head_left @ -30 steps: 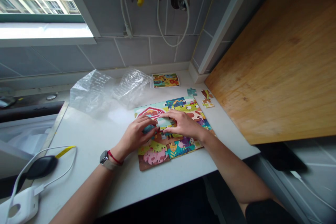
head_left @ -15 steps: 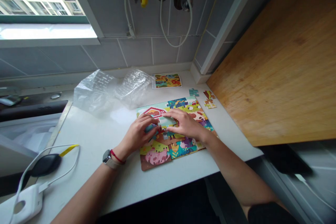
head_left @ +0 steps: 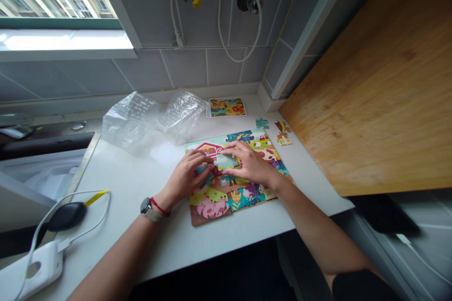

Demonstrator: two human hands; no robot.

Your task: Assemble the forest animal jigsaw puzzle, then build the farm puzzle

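Pinching a teal piece (head_left: pixel 205 176), the left hand (head_left: pixel 185 178) works beside the right hand (head_left: pixel 250 164), which presses a pale piece (head_left: pixel 226 162) on the puzzle (head_left: pixel 212 209).

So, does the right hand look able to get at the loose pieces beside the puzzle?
Probably yes. The right hand rests on the puzzle, and the loose pieces lie just past its far corner. Nothing stands between them, so the hand only needs to lift across.
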